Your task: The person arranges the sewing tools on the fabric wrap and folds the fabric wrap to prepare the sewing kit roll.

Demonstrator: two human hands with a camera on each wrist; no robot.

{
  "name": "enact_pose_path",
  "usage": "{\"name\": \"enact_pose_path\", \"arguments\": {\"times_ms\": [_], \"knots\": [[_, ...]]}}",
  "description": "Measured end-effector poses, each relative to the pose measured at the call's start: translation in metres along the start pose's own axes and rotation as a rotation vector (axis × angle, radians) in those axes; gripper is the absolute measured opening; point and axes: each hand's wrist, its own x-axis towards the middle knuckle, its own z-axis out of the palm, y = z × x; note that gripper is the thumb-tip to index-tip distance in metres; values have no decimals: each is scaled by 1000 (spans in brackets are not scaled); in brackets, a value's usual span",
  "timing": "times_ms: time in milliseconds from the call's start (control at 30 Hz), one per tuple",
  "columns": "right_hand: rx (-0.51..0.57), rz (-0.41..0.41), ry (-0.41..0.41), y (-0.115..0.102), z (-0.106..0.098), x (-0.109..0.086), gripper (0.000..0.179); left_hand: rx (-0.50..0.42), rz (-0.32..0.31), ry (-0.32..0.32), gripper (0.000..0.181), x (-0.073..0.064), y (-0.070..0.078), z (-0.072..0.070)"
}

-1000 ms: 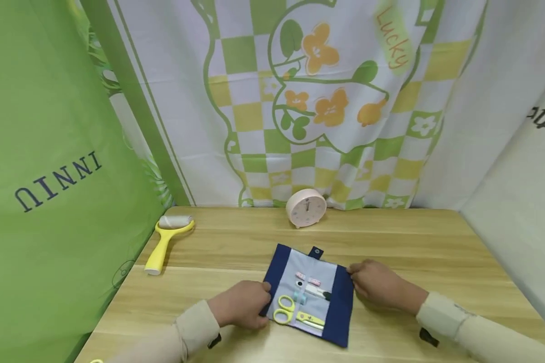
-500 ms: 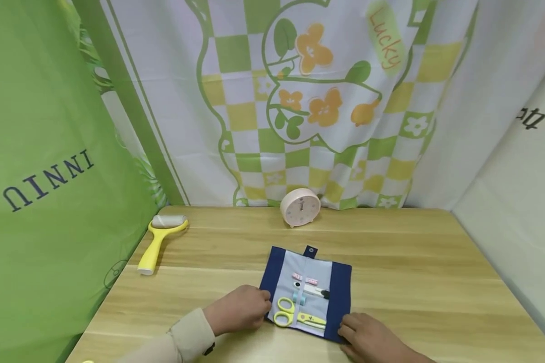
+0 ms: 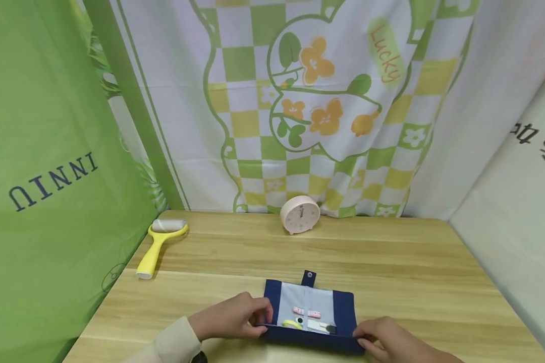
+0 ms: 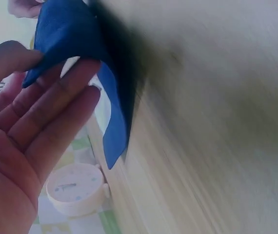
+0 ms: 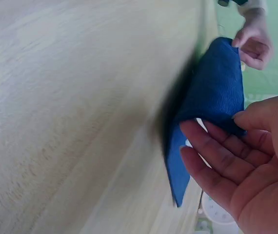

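A navy sewing kit pouch [image 3: 345, 310] with a pale grey lining lies on the table, its near edge lifted and folded up over the lower part. My left hand [image 3: 236, 318] pinches the near left corner between thumb and fingers. At the near right corner, my right hand [image 3: 390, 340] pinches the fabric the same way. Inside, pink items [image 3: 306, 312], a white tool with a black tip [image 3: 318, 326] and a bit of yellow scissors handle [image 3: 292, 324] show; the fold hides the rest. A snap tab [image 3: 309, 278] sticks out from the far edge. Both wrist views show the curled navy fabric [image 4: 70, 34].
A pink round clock [image 3: 301, 215] stands at the back of the wooden table [image 3: 390, 252]. To the left lies a lint roller [image 3: 156, 247] with a yellow handle. A patterned curtain [image 3: 254, 151] hangs behind, with a green cloth [image 3: 63, 242] along the left side.
The right hand has moved from the pouch's upper right edge to its near right corner. The near edge has been raised and folded over, covering most of the scissors.
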Motion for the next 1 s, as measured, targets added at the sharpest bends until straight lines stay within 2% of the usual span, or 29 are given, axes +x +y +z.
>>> {"name": "enact_pose_path", "arguments": {"times_ms": [100, 200, 300, 400, 500, 600, 667, 733, 800, 900, 1000], "knots": [[140, 62, 0, 1, -6, -2, 7, -116, -37, 40, 13, 4, -1, 1], [190, 121, 46, 5, -8, 1, 8, -120, -68, 113, 12, 14, -7, 5], [173, 182, 89, 13, -6, 8, 13, -75, -116, 170, 8, 26, -17, 11], [166, 265, 90, 21, -2, 16, 16, -50, -175, 155, 6, 35, -26, 17], [146, 296, 76, 29, -2, 21, 15, -47, -205, 113, 6, 38, -32, 19], [90, 212, 67, 32, -2, 17, 10, -41, -203, 74, 7, 35, -32, 18], [28, 158, 39, 32, -3, 12, 16, 3, -183, 46, 20, 32, -30, 17], [-83, 94, 18, 32, -2, 6, 31, 90, -161, 4, 38, 29, -27, 16], [-197, 55, 16, 31, 1, 3, 40, 209, -141, -26, 48, 27, -23, 16], [-333, 1, 77, 29, 5, 3, 35, 366, -119, -40, 44, 26, -16, 15], [-334, -53, 134, 29, 6, 6, 21, 420, -114, -6, 25, 25, -13, 15]]}}
